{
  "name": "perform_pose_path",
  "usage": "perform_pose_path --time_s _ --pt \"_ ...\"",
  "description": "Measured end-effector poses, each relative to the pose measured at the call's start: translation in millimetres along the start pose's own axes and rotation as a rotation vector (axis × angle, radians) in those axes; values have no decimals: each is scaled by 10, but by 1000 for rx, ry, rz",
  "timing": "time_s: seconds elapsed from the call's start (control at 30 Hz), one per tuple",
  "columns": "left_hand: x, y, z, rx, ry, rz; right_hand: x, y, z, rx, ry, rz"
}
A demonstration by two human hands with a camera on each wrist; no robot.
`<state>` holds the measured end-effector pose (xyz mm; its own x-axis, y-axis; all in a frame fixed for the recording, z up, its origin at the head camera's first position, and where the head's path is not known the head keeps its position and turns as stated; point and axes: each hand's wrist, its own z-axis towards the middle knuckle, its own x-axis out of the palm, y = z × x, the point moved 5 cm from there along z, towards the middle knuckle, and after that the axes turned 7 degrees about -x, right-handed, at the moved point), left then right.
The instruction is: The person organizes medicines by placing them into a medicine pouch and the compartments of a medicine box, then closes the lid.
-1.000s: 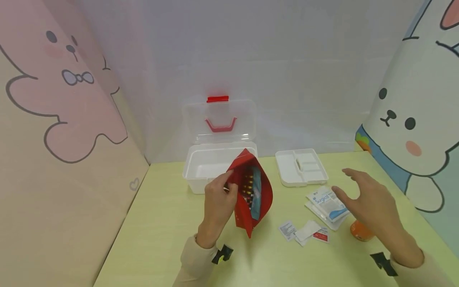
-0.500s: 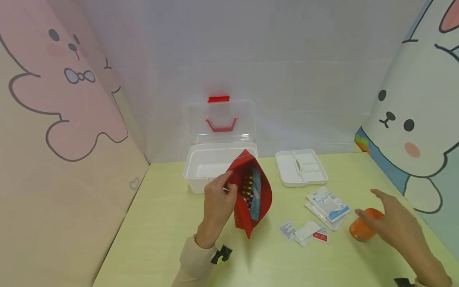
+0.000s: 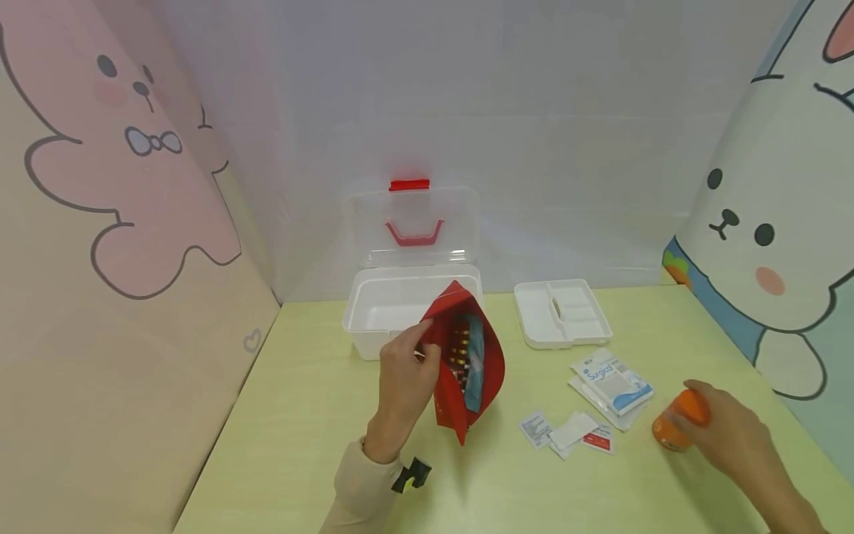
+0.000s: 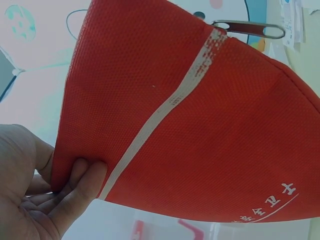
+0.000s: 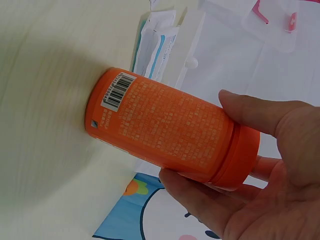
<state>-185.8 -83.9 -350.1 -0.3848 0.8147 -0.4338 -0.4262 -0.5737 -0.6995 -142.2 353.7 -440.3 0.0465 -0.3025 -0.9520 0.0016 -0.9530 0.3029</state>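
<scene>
Right wrist view: an orange bottle (image 5: pixel 160 127) carries a barcode and a dense block of pale print too fine to read; the right hand (image 5: pixel 295 160) grips its upper part, thumb on one side just below the orange lid (image 5: pixel 237 160), fingers on the opposite side, so the bottle lies between them with its label in sight. In the head view this bottle stands on the table (image 3: pixel 300 445), at the right. Further left, the left hand (image 3: pixel 408 371) pinches the edge of a red pouch (image 3: pixel 492 363) between thumb and fingers; the pouch lies just right of those fingers, its mouth gaping to show a light blue packet (image 3: pixel 476 371) and some gold-coloured pieces (image 3: pixel 460 345). Its side, seen from the left wrist, bears a pale stripe, a metal zip pull (image 4: pixel 250 28) and white characters that I cannot read for sure. Between pouch and bottle lie a packet (image 3: pixel 614 382) on which "Surgical" can be made out, resting on another packet (image 3: pixel 596 402), and small sachets (image 3: pixel 536 429) with unreadable print, one marked red. Behind are a white tray (image 3: pixel 537 319) and a white box (image 3: pixel 376 345) with its clear lid (image 3: pixel 363 222) raised.
</scene>
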Motion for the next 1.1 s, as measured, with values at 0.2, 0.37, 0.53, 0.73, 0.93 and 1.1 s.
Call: perform_pose_path --time_s 0.2,0.37,0.53,0.73,0.93,1.1 --pt "2 9 -7 -3 -1 6 51 25 23 -5 -13 18" --pt "9 21 -15 -3 2 2 55 61 30 -24 -63 26" --pt "3 20 -19 1 4 -1 52 119 34 -51 -118 41" --pt "-9 9 -17 1 4 -5 -26 323 73 -105 -191 56" --pt "-18 -3 -19 1 0 2 -171 602 133 -187 -303 88" --pt "-30 -13 -20 0 2 4 -316 814 188 -239 -374 122"
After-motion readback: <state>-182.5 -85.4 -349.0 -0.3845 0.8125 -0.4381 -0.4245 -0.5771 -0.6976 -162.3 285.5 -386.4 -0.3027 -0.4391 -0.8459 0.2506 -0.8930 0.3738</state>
